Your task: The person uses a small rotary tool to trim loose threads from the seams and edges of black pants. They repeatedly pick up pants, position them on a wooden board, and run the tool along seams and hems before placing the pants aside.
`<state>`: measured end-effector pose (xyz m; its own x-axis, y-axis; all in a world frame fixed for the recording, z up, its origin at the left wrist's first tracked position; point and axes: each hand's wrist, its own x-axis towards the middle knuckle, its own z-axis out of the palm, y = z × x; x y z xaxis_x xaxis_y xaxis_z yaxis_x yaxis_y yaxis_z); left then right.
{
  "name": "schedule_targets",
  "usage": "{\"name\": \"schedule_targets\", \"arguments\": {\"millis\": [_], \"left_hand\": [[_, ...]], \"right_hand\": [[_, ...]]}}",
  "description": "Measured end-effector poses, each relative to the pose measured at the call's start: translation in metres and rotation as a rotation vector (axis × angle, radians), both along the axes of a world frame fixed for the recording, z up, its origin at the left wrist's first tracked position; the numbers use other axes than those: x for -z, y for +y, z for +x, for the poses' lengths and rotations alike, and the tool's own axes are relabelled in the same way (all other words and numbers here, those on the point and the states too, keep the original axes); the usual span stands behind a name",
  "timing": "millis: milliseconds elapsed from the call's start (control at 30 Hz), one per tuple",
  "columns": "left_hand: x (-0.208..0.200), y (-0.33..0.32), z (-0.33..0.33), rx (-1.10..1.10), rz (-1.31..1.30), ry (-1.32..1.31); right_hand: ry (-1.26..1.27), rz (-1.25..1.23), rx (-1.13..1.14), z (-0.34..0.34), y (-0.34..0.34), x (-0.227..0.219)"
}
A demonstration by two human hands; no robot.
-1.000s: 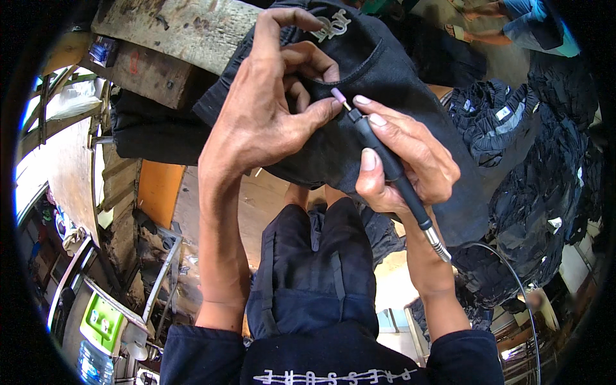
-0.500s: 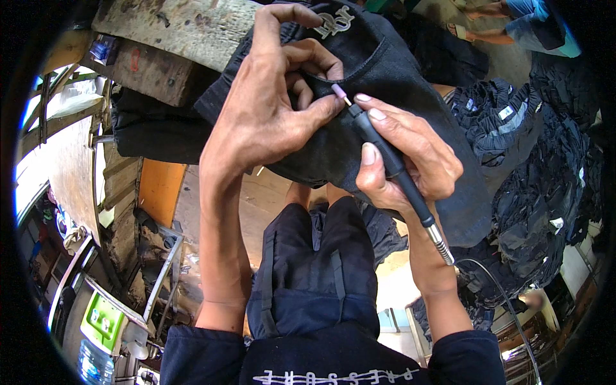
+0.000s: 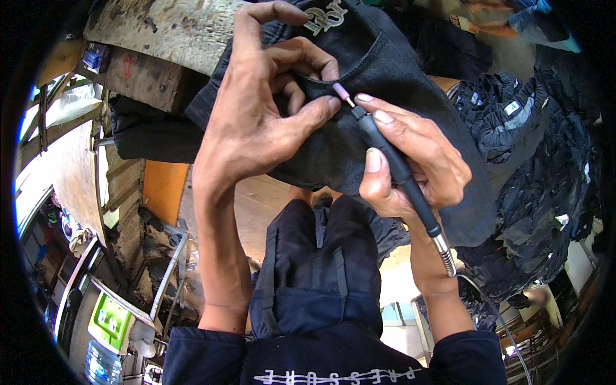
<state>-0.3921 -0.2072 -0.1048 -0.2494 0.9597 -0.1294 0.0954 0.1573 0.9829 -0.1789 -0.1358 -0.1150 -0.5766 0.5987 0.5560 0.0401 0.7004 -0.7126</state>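
The black pen-shaped rotary tool (image 3: 398, 168) sits in the centre right of the frame, tilted so its small pink grinding tip (image 3: 342, 92) points up and left onto the dark denim garment (image 3: 410, 70), right at the edge of a pocket. The right hand (image 3: 414, 163) has its fingers closed around the tool's black barrel like a pen, thumb along the near side; a metal flexible shaft (image 3: 444, 254) leaves the tool's lower end toward the lower right. The left hand (image 3: 260, 112) lies flat on the denim in the upper centre, its fingers curled and pinching the pocket fabric just beside the tip, the thumb nearly touching the tool. The garment drapes over a worn wooden tabletop (image 3: 160, 29) at the upper left. A pile of dark jeans (image 3: 545, 167) fills the right side, and a green and white container (image 3: 109, 321) shows at the lower left.
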Motion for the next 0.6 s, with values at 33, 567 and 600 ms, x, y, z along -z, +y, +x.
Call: {"name": "schedule_targets", "arguments": {"millis": [33,567,600], "left_hand": [[0.0004,0.0001,-0.0002,0.008,-0.002,0.001],[0.004,0.0007,-0.0017,0.03,0.043,-0.033],[0.0043,0.0007,-0.0017,0.024,0.04,-0.036]], "right_hand": [[-0.005,-0.006,-0.003,0.0005,-0.0002,0.0001],[-0.014,-0.075,-0.004,0.0047,0.0008,-0.0016],[0.0,-0.069,0.0,0.0039,0.0008,-0.0008]]}}
